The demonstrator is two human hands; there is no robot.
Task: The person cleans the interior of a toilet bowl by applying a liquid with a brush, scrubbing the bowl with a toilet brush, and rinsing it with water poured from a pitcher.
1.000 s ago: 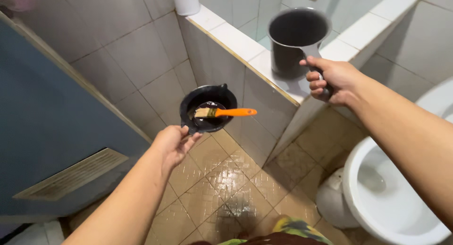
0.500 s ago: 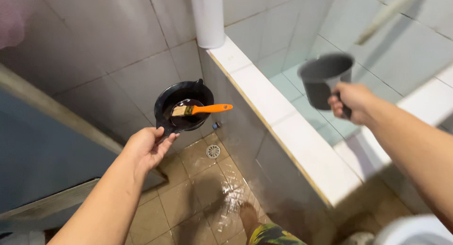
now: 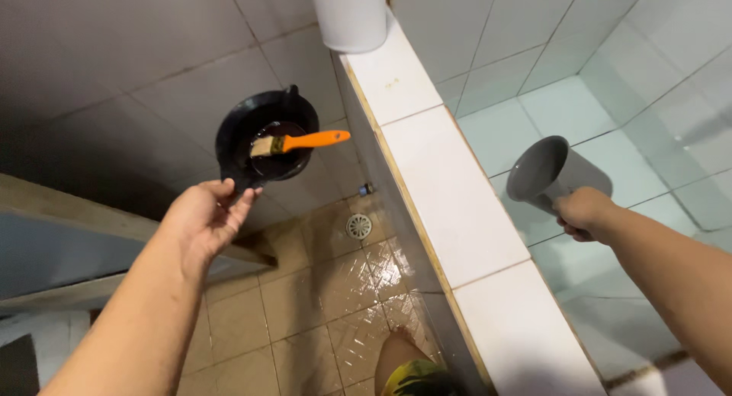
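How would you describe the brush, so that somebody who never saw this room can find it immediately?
Start from the white tiled wall of the water tank. To its left, above the wet floor, the left hand holds a black bowl. The brush lies across that bowl, bristles over the dark liquid; its bright orange handle is the only vivid colour among the grey and black things.
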